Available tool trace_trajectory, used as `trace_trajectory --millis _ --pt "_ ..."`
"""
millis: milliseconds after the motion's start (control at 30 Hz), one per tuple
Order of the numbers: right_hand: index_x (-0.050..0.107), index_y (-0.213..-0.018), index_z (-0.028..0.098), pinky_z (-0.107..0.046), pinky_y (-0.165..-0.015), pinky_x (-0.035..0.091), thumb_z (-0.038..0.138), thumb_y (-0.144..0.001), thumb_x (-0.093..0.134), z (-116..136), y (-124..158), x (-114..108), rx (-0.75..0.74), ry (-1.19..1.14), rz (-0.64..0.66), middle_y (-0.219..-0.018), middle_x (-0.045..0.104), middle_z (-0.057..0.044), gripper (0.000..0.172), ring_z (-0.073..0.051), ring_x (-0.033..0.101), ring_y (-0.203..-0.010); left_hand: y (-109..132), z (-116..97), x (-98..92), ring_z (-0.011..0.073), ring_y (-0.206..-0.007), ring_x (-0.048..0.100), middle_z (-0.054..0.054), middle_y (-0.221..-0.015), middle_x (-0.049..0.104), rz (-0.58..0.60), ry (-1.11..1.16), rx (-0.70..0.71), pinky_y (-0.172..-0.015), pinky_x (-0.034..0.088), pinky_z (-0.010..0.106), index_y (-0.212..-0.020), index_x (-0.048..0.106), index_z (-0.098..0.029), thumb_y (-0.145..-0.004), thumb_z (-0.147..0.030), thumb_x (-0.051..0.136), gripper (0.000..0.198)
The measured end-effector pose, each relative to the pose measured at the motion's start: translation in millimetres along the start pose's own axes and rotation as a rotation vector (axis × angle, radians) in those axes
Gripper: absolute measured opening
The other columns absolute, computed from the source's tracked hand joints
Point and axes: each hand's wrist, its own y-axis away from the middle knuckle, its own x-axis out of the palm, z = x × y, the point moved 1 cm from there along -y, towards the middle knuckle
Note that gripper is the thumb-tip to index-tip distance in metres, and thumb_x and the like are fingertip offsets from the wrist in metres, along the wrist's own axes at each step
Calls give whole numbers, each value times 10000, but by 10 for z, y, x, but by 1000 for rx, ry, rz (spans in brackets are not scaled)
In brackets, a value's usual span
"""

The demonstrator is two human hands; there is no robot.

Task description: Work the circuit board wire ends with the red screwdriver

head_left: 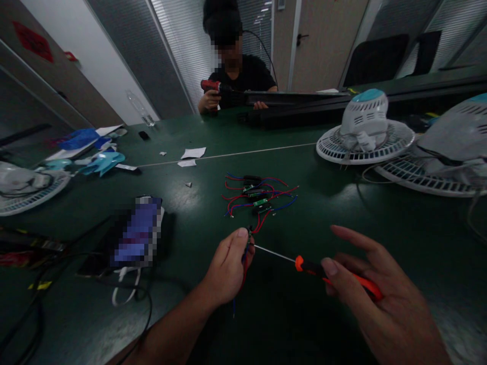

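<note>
My left hand (228,266) pinches a small wired part (248,242) between thumb and fingers, with red and blue wires (243,274) hanging below it. My right hand (361,284) grips a screwdriver (314,266) with an orange and black handle. Its thin steel shaft points left, and the tip ends right by the part in my left hand. Just beyond my hands lies a loose heap of small circuit boards (258,195) with red and blue wires. The held part is mostly hidden by my fingers.
The dark green workbench (304,218) holds white fan grilles with motor housings (365,132) at right, a pixelated device (137,233), blue gloves (101,162), paper scraps (193,153) and cables. Across it, a person (238,76) holds a red drill (211,86).
</note>
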Motion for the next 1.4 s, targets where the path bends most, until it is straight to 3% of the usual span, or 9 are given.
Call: trace_trajectory --millis 267,500,667,800,1100,1400 --pt "561 -1108 214 -247 -440 517 521 -818 493 -11 -19 13 105 -69 16 -670 680 -19 428 -177 656 -551 7 -1 2 90 -528 461 -19 -581 516 14 31 -3 -509 387 186 -653 590 -155 -780 -520 540 391" --pt "564 -1151 202 -229 -324 418 529 -883 357 -35 4 -3 147 -8 79 -432 572 33 471 -152 544 -372 2 -11 1 89 -508 438 -28 -562 498 -18 34 -7 -498 375 189 -646 579 -155 -774 -532 533 400" --pt "533 -1154 200 -238 -379 440 420 -889 428 -10 -6 -4 -2 33 64 -479 574 44 360 -144 556 -411 5 -23 8 90 -533 451 -30 -584 497 1 12 -12 -520 383 186 -647 574 -160 -787 -517 522 387" --pt "525 -1152 195 -249 -408 467 386 -871 468 0 4 -11 -29 16 40 -509 597 34 345 -156 587 -447 8 -23 5 91 -527 451 -30 -584 500 8 11 -7 -520 385 189 -645 573 -163 -787 -523 517 392" --pt "531 -1127 204 -260 -431 496 421 -835 508 18 0 -11 3 15 10 -664 677 -9 365 -167 637 -493 11 -19 6 94 -544 470 -21 -600 520 -9 30 -14 -535 400 193 -661 586 -156 -783 -517 533 384" --pt "604 -1061 212 -263 -464 528 499 -800 545 -14 -18 -16 133 -156 1 -683 671 -24 393 -175 644 -539 9 -6 -4 105 -565 480 -10 -619 528 24 -11 4 -546 407 200 -680 585 -160 -806 -516 499 388"
